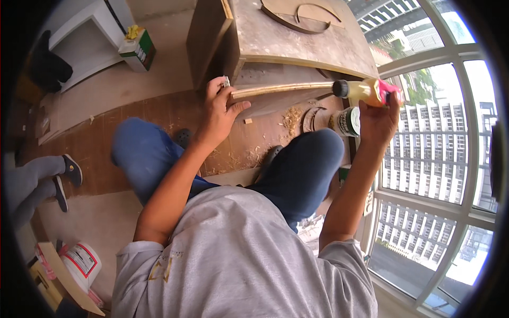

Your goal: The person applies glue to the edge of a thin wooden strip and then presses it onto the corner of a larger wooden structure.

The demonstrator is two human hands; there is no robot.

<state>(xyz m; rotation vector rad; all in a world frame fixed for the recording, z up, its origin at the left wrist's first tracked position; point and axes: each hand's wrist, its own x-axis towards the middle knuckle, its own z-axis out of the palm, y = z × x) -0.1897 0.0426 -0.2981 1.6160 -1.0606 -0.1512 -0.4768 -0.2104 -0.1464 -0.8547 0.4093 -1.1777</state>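
Observation:
My left hand [221, 111] grips the near left end of a long narrow-edged plywood board [281, 90], with a small light piece [226, 81] at its fingertips, too small to identify. In my right hand [379, 116] is a yellowish bottle [358, 89] with a black cap and something pink at its other end, held sideways at the board's right end; whether it touches the board I cannot tell. Behind the board stands a plywood cabinet [297, 47] with thin curved strips [294, 24] on top.
Wood shavings [291, 122] lie on the brown floor by a round container [347, 122]. A white unit [93, 32] and green-white box [137, 50] stand upper left. Another person's legs [45, 177] are at left, above a white bucket [79, 262]. Tall windows [424, 159] line the right.

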